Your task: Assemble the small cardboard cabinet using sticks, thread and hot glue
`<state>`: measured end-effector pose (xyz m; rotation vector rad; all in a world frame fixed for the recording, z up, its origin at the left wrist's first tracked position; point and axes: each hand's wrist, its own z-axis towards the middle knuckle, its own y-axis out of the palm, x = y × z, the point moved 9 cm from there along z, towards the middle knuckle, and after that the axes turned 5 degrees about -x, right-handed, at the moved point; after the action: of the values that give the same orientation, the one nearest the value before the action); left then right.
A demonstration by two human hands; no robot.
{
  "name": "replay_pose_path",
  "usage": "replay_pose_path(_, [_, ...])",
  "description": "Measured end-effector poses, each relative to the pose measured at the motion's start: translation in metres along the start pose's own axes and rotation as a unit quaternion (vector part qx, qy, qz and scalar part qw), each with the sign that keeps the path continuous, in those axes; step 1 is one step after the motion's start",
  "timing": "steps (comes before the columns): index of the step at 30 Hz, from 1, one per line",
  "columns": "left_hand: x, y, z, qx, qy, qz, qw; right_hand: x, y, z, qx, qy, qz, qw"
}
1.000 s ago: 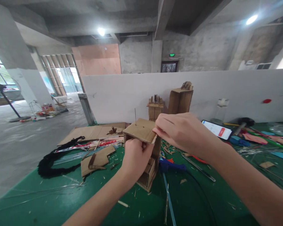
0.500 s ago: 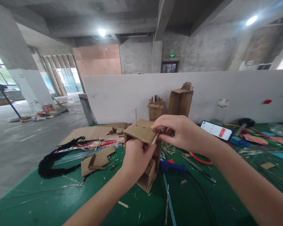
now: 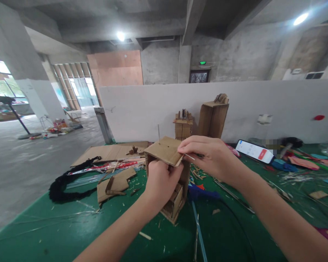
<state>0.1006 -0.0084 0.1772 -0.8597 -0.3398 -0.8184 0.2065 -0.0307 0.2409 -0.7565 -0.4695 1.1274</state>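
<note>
From the head view, your left hand (image 3: 161,181) is closed around the front of a small cardboard model (image 3: 169,182) that stands upright on the green table (image 3: 71,233), near its middle. Your fingers wrap the upper wall just under the flat cardboard top panel (image 3: 166,150), which sits tilted on the model. Your right hand (image 3: 207,154) is curled shut at the right edge of that panel, thumb and forefinger pinching a thin metal pin (image 3: 190,157) whose tip touches the panel's edge (the pin is very slim, so how deep it sits I cannot tell). A second thin pin (image 3: 159,134) stands upright from the panel's far left corner.

Behind the model stand two more cardboard towers (image 3: 213,118) against the white partition. A phone (image 3: 254,151) with a lit screen lies to the right, and a black cord (image 3: 71,182) and flat cardboard scraps (image 3: 113,183) lie to the left.
</note>
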Motion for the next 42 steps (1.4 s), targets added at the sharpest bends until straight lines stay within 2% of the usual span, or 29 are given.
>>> replay_pose_path(8, [-0.002,0.0,-0.001,0.007,-0.003,0.009,1.0,-0.01,0.006,-0.01,0.056,-0.057,-0.095,0.992])
replay_pose_path(13, [0.0,-0.003,0.001,0.004,0.02,0.047,0.999,-0.02,0.008,-0.011,0.059,-0.069,-0.154,0.984])
replay_pose_path(16, [0.017,-0.007,0.0,-0.042,0.069,0.14,0.987,-0.02,0.007,-0.014,0.063,-0.071,-0.163,0.982])
replay_pose_path(18, [0.027,-0.011,-0.004,-0.093,0.087,0.231,0.965,-0.016,0.005,-0.017,0.078,-0.067,-0.155,0.983])
replay_pose_path(20, [0.035,-0.024,-0.009,-0.11,0.085,0.318,0.938,-0.012,0.004,-0.02,0.094,-0.06,-0.149,0.983])
replay_pose_path(22, [0.051,-0.046,-0.013,-0.056,0.12,0.366,0.921,-0.01,0.004,-0.023,0.099,-0.054,-0.149,0.982])
replay_pose_path(24, [0.071,-0.064,-0.017,0.02,0.196,0.379,0.904,-0.007,0.005,-0.024,0.1,-0.042,-0.145,0.984])
replay_pose_path(26, [0.082,-0.07,-0.019,0.053,0.266,0.368,0.89,-0.006,0.005,-0.025,0.103,-0.031,-0.132,0.985])
replay_pose_path(27, [0.083,-0.069,-0.017,0.044,0.29,0.35,0.889,-0.006,0.004,-0.025,0.106,-0.029,-0.127,0.986])
replay_pose_path(29, [0.079,-0.059,-0.011,-0.012,0.318,0.297,0.9,-0.007,0.003,-0.025,0.108,-0.032,-0.121,0.986])
replay_pose_path(31, [0.072,-0.046,-0.007,-0.082,0.325,0.25,0.909,-0.009,0.002,-0.026,0.11,-0.037,-0.118,0.986])
replay_pose_path(33, [0.066,-0.035,-0.006,-0.123,0.327,0.247,0.904,-0.008,0.001,-0.026,0.111,-0.037,-0.107,0.987])
replay_pose_path(35, [0.061,-0.029,-0.005,-0.121,0.326,0.274,0.897,-0.007,0.0,-0.027,0.117,-0.035,-0.091,0.988])
replay_pose_path(38, [0.057,-0.026,-0.002,-0.089,0.32,0.309,0.891,-0.005,-0.001,-0.029,0.132,-0.035,-0.09,0.987])
replay_pose_path(42, [0.056,-0.02,0.002,-0.083,0.324,0.348,0.876,-0.009,0.001,-0.031,0.129,-0.056,-0.16,0.977])
